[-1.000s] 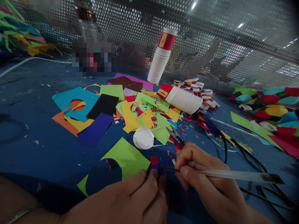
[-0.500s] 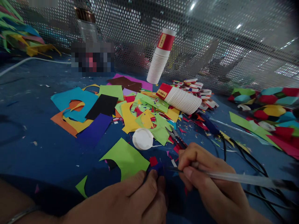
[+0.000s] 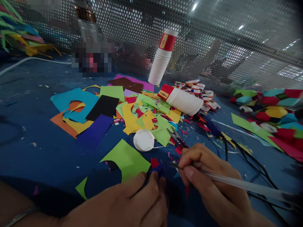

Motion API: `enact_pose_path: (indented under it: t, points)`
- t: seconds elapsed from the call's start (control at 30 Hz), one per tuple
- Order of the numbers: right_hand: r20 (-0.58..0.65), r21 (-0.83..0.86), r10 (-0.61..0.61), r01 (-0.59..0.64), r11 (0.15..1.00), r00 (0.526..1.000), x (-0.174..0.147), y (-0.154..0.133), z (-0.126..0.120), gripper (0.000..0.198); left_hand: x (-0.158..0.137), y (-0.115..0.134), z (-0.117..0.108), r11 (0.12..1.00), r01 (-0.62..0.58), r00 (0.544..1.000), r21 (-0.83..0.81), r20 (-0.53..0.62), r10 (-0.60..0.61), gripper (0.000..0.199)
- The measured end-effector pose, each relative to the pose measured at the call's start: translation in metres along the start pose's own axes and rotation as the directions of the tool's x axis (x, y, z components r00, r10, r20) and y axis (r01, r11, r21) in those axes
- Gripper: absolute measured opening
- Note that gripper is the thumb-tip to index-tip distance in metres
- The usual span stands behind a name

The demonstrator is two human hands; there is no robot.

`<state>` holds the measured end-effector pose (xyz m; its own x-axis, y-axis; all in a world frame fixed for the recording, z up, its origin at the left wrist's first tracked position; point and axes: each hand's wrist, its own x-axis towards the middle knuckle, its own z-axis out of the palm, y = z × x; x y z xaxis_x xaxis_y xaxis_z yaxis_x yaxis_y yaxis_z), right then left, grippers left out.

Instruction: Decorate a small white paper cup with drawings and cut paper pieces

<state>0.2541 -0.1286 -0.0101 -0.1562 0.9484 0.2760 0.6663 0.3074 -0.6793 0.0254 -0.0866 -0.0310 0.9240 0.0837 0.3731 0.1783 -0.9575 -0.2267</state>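
My right hand grips a pen with a long translucent barrel, its dark tip pointing left. Beyond that tip lies a small dark blue paper piece, pressed by the fingertips of my left hand. Most of this piece is hidden beneath the fingers. A green paper sheet with a curved cut-out lies just past my left hand. Scissors rest beyond my right knuckles, blades pointing away. A round white paper disc sits ahead of both hands.
Cut coloured paper spreads over the blue table. One paper-cup stack stands near the perforated metal screen; another stack lies on its side. Black cables run along the right. A glass jar stands at the back left.
The pen tip has risen slightly and its rear end has dipped a little. Both hands keep almost the same places, still holding the pen and the blue paper.
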Motion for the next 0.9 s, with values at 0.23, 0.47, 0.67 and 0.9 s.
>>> enact_pose_path:
  t: [0.23, 0.47, 0.67, 0.9]
  points:
    - [0.003, -0.064, -0.014, 0.014, 0.998, 1.000, 0.005, -0.006, -0.003, 0.015, -0.002, 0.000, -0.001, 1.000, 0.001, 1.000, -0.030, -0.008, -0.001, 0.031]
    - [0.035, -0.122, -0.095, 0.099, 0.988, 0.995, 0.011, -0.007, -0.001, 0.017, -0.003, 0.001, -0.002, 0.999, -0.008, 1.000, -0.031, -0.027, 0.007, 0.031]
    - [0.002, -0.235, -0.128, 0.125, 0.964, 0.992, 0.016, -0.001, 0.000, 0.022, -0.006, 0.006, 0.000, 0.999, 0.038, 0.999, -0.011, -0.020, -0.038, 0.031]
    - [0.144, -0.384, -0.231, 0.269, 0.883, 0.962, 0.018, 0.019, -0.012, 0.030, -0.004, 0.000, -0.001, 0.999, 0.030, 0.999, -0.035, -0.017, -0.030, 0.032]
